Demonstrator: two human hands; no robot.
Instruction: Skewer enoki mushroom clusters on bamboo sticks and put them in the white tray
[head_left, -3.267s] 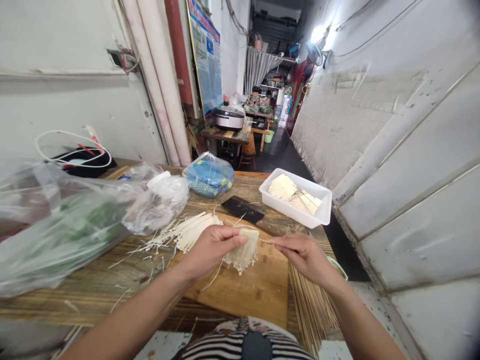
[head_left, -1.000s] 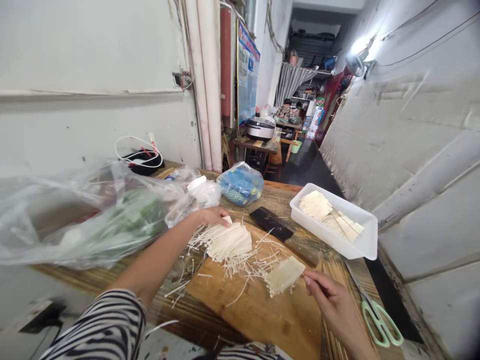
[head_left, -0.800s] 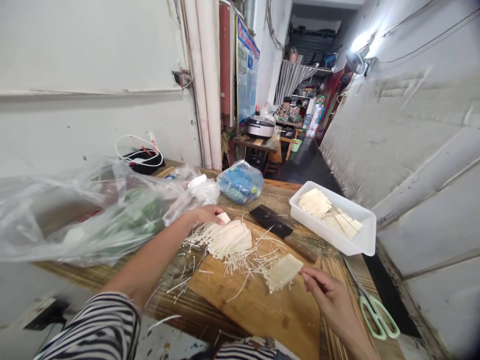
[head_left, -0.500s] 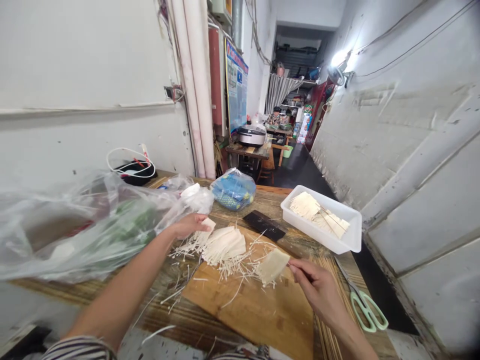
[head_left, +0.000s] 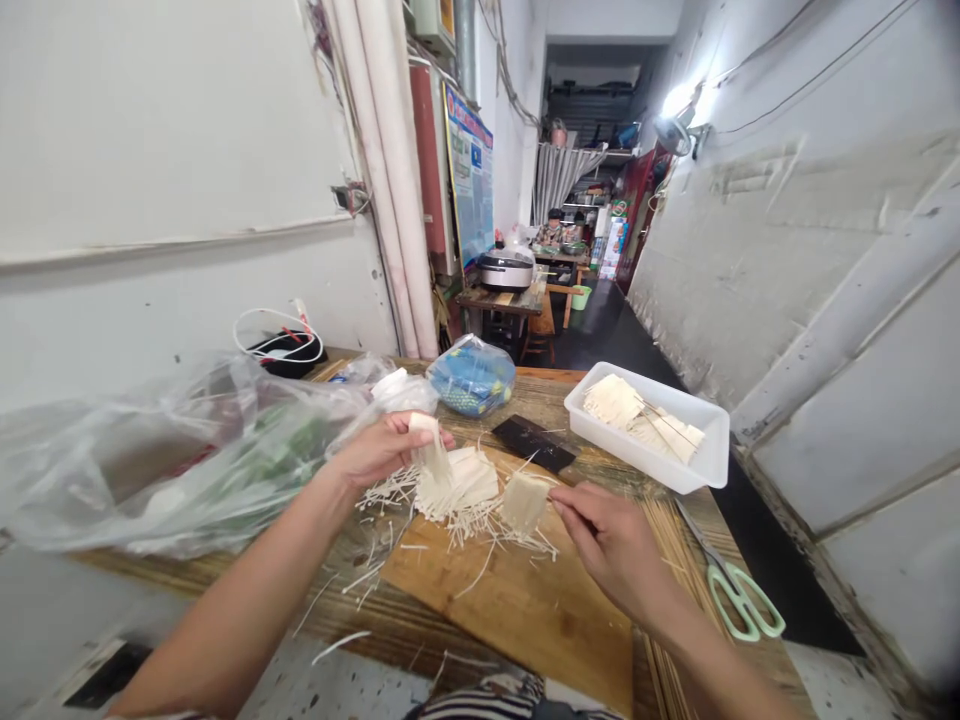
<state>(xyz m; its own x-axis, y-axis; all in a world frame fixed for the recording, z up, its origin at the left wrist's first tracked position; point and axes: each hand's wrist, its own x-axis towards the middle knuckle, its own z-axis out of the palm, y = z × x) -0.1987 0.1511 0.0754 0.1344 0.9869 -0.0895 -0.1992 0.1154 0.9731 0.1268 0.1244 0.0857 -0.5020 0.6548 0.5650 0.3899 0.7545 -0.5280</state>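
Since the last frame my left hand (head_left: 379,450) brings a mushroom bunch (head_left: 429,452) over the loose pile (head_left: 469,478); my right hand (head_left: 615,545) nears it, pinching a second bunch (head_left: 525,500) by its edge. The left grip pinches too; if too slack, strands could slip out. I count two held bunches, one pile, one tub (head_left: 716,450), one pair of scissors (head_left: 746,600).

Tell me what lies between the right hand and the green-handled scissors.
In the head view, a spread of thin wooden skewers lies between the right hand and the scissors.
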